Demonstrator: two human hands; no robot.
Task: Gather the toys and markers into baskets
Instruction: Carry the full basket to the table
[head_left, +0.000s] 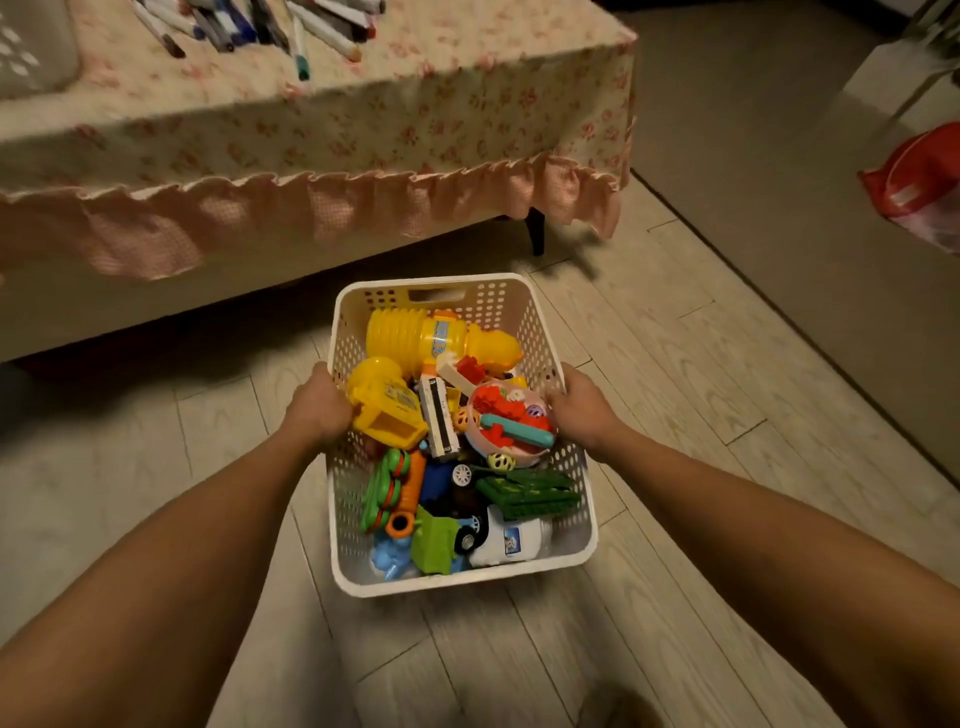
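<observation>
Beside the cloth-covered bench (363, 119), a white basket (457, 577) full of toys (441, 467), held at both sides.
My left grip (322, 410) curls over its left rim, my right grip (579, 410) over the right rim, above the wooden floor (675, 364). Loose markers (260, 23) lie scattered on the bench, well apart.

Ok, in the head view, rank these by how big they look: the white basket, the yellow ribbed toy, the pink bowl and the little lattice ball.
1. white basket
2. yellow ribbed toy
3. pink bowl
4. lattice ball
The three toys lie in the basket at similar distance, so nearness hardly skews the order.
</observation>
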